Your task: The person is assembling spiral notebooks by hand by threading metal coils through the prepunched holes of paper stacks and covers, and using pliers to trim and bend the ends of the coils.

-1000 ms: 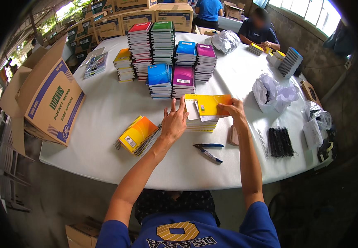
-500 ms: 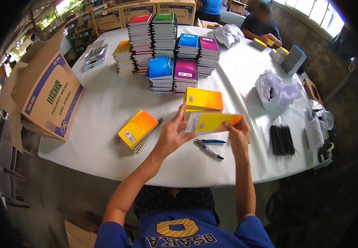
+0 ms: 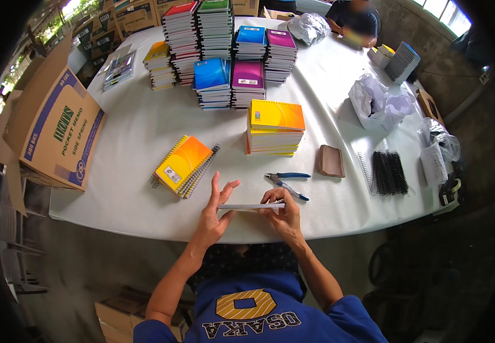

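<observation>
A thin pocket notebook point(image 3: 252, 206), seen edge-on with its pages toward me, is held level above the table's near edge. My right hand point(image 3: 282, 212) pinches its right end between thumb and bent fingers. At the left end, my left hand point(image 3: 213, 211) has its thumb below the notebook and its fingers stretched up and apart beyond it. Just past my right hand lie blue-handled pliers point(image 3: 287, 184). A stack of yellow-orange notebooks point(image 3: 276, 115) stands farther back. To the left is a smaller pile of yellow-orange notebooks point(image 3: 184, 163) with spiral wires sticking out.
Tall stacks of red, green, blue and purple notebooks point(image 3: 248, 80) stand at the back. A large carton point(image 3: 59, 128) is on the left. Rightward are a brown block point(image 3: 331, 160), black spiral coils point(image 3: 390, 173) and a white plastic bag point(image 3: 373, 103). Another person point(image 3: 355, 23) sits far right.
Both hands have come nearer to me with the notebook, which has turned from showing its yellow cover to edge-on. The brown block and the stack behind are now uncovered. The view has shifted slightly.
</observation>
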